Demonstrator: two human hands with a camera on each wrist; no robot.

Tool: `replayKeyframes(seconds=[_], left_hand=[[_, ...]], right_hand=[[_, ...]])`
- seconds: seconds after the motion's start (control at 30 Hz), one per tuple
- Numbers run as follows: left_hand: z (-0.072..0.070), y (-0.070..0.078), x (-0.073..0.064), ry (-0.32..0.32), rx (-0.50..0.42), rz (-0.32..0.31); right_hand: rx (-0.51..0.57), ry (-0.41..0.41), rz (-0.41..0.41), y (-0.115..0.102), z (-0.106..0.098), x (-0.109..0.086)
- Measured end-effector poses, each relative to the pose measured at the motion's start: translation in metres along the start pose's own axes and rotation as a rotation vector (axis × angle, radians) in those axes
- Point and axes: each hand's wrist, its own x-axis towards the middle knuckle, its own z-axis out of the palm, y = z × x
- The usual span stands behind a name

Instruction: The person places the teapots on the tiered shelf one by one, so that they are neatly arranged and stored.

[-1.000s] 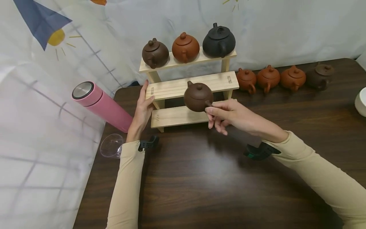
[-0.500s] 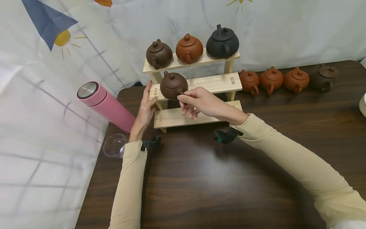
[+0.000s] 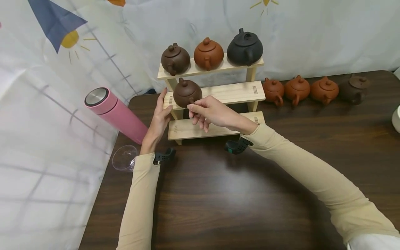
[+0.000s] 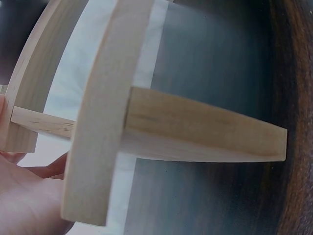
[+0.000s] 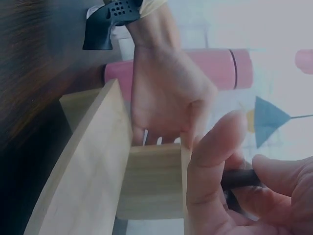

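A dark brown teapot [image 3: 187, 91] is at the left end of the middle tier of a three-tier wooden display rack [image 3: 229, 93]. My right hand [image 3: 212, 110] pinches the teapot's handle between thumb and index finger, the other fingers loosely bent; the right wrist view shows the dark handle [image 5: 240, 179] in that pinch. Whether the pot bears fully on the board cannot be told. My left hand [image 3: 158, 121] holds the rack's left end, thumb at the front of the middle board [image 4: 24, 117] and fingers along its side. Brown, orange-red and black teapots [image 3: 244, 48] stand on the top tier.
Several more teapots [image 3: 297, 88] line the table's back edge, right of the rack. A pink thermos flask [image 3: 120, 114] and a clear glass bowl-like dish [image 3: 125, 158] are left of my left arm. A white vessel [image 3: 397, 119] shows at the right edge. A white curtain [image 3: 300, 38] hangs behind.
My right hand has carried the brown teapot leftward across the rack to the middle tier's left end, slowing over the last half second. The left hand has kept its hold on the rack.
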Motion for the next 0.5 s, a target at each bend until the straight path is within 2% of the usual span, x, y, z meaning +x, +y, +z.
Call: replayKeyframes(seconds=[0.17, 0.5], left_hand=[[0.000, -0.001, 0.001, -0.012, 0.015, 0.004], [-0.001, 0.001, 0.000, 0.015, 0.040, 0.001]], right_hand=[[-0.042, -0.011, -0.019, 0.003, 0.004, 0.004], [-0.089, -0.044, -0.064, 0.005, 0.015, 0.016]])
